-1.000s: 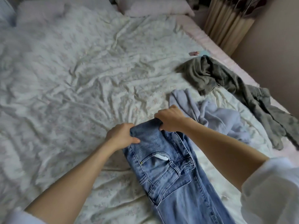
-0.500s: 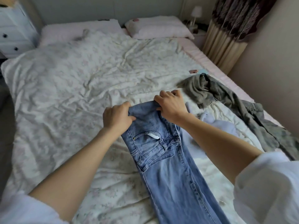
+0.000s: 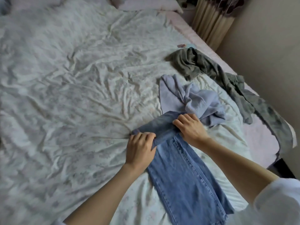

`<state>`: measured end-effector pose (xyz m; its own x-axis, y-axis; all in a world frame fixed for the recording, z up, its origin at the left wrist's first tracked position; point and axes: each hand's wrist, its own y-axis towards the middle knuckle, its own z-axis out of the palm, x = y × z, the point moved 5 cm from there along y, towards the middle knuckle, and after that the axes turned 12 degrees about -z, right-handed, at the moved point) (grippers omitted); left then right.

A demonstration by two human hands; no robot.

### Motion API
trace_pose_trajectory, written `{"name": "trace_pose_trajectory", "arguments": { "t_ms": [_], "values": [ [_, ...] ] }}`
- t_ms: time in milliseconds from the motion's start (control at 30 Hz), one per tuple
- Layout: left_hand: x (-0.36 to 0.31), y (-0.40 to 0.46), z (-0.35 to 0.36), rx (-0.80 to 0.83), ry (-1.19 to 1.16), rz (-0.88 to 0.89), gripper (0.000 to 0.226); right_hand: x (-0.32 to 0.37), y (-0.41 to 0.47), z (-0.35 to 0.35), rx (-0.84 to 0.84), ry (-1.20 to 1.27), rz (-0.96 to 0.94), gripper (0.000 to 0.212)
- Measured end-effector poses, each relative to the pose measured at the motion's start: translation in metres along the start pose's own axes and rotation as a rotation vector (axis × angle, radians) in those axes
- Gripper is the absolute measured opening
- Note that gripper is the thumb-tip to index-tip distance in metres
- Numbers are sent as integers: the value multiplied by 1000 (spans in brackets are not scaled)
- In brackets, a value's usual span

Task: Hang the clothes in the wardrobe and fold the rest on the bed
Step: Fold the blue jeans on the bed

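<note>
A pair of blue jeans (image 3: 183, 172) lies lengthwise on the bed (image 3: 68, 95), legs running toward the near edge. Its waist end is folded back over the legs. My left hand (image 3: 140, 147) grips the left side of that folded band, fingers curled over the denim. My right hand (image 3: 189, 128) grips the right side of the same band. Just beyond my right hand lies a crumpled pale lilac garment (image 3: 194, 98). Farther right, a grey-green garment (image 3: 211, 72) trails along the bed's right edge.
Pillows (image 3: 146, 4) lie at the head of the bed. A beige pleated curtain (image 3: 212, 20) hangs at the back right, beside a plain wall (image 3: 267, 46). A small pink and blue item (image 3: 185, 45) sits near the grey-green garment. The rumpled floral sheet spreads wide to the left.
Both hands have folded the jeans' waist end back toward me, hiding the pocket and waistband. The camera has tilted down, so the white drawers are out of view.
</note>
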<state>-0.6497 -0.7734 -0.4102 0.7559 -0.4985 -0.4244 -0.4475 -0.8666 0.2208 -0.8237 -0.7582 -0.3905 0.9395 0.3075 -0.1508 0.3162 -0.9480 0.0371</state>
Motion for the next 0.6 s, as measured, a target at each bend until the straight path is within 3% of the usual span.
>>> {"name": "trace_pose_trajectory", "arguments": {
  "t_ms": [233,367,433,500,567,600],
  "values": [
    [-22,-80,60,265,30,68,44,29,-83,48,118,-24,-16,38],
    [-18,-118,104,693,162,-5,43,48,-120,88,320,64,-14,45],
    [-17,-124,115,815,152,-19,32,52,-129,102,418,165,2,44],
    [-21,-113,112,735,125,-44,20,49,-125,107,423,233,25,31],
    [-23,-91,104,470,81,-82,13,40,-106,100,269,240,30,22],
    [-22,-81,102,337,77,-111,20,34,-93,96,178,239,43,24]
  ]
}}
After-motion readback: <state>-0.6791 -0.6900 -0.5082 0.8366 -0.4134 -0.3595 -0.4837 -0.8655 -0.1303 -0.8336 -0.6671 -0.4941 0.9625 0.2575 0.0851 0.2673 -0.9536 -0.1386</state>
